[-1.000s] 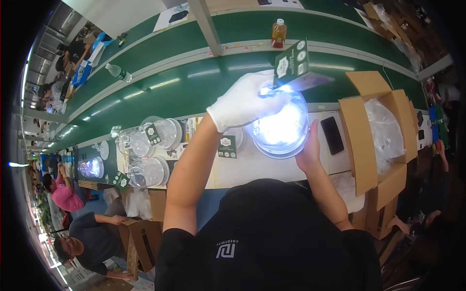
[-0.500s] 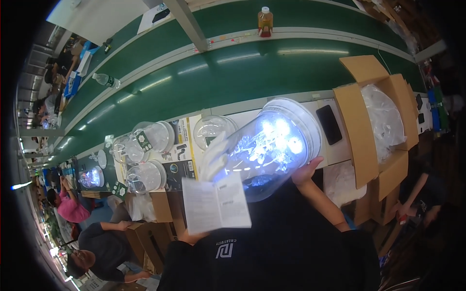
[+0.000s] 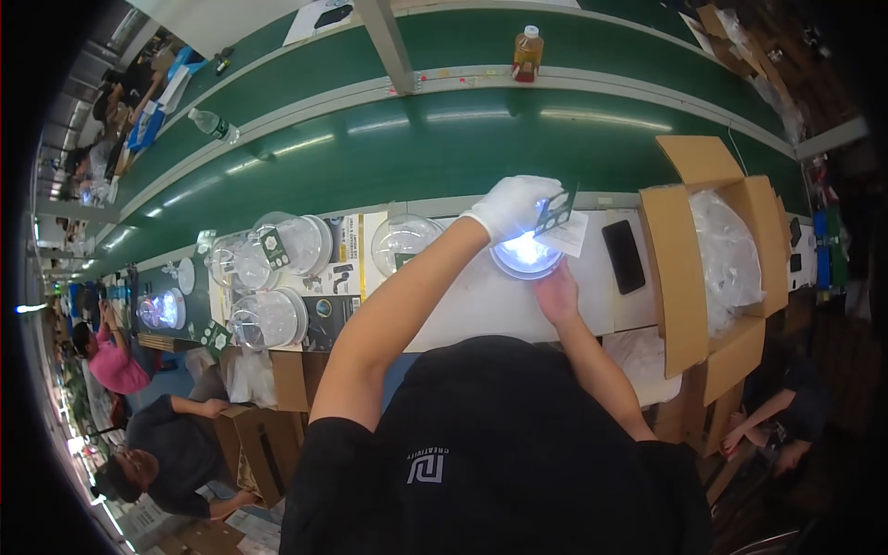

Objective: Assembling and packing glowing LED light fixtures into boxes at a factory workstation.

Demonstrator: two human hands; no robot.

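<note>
A clear dome lamp (image 3: 524, 262) with glowing white lights and a round pale base stands on the white work surface. My left hand (image 3: 518, 209), in a white glove, is closed above it, with a green printed card (image 3: 558, 213) at its fingertips. A white leaflet (image 3: 573, 235) sticks out beneath the card; whether the glove grips it too is hidden. My bare right hand (image 3: 558, 292) grips the near right edge of the base, its fingertips partly out of sight. The glove and card cover most of the dome.
Several unlit domes (image 3: 268, 318) stand to the left, one more (image 3: 403, 242) nearer. A black phone (image 3: 623, 257) lies on the right, beside an open carton (image 3: 673, 277) holding plastic wrap. Beyond runs a green belt (image 3: 416, 148). Co-workers sit at both sides.
The lit dome has gone from tilted in my hands to standing on the surface, farther from me. My left hand has swung up over it, carrying the leaflet along. The green card now shows.
</note>
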